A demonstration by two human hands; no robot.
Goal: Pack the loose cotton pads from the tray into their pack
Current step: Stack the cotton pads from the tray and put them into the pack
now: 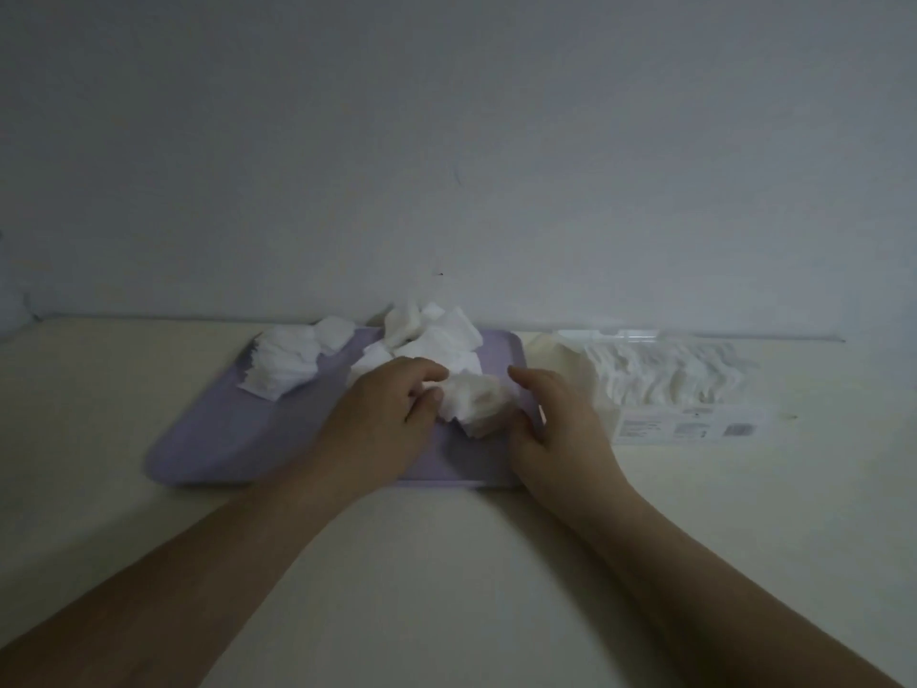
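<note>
lilac tray (223,439) was noted on the cream table (446,563), set close against the wall (446,141). a small bunch of cotton pads (471,404) was seen on the tray's right half, between the two hands.

left hand (382,419): fingers were curled, and the bunch's left edge was pinched between thumb and fingertips. right hand (556,419): it was cupped at the bunch's right side, thumb raised and apart, fingers half curled. whether the pads were actually touched by it could not be told through the blur.

more loose pads were left on the tray: a left heap (288,365) at the far left corner and a back heap (431,335) along the far rim.

the clear pack (660,384) was found on the table just beside the tray's right rim, already partly filled with pads, its long axis running left to right along the wall. its printed label (689,429) was turned toward the person. the mouth could not be made out for certain.

the coming move was judged to hinge on this: the pack lay to the right of the bunch, nearer the right hand, so a sideways carry to the right would be needed. loose pads could be shed on the way.
</note>
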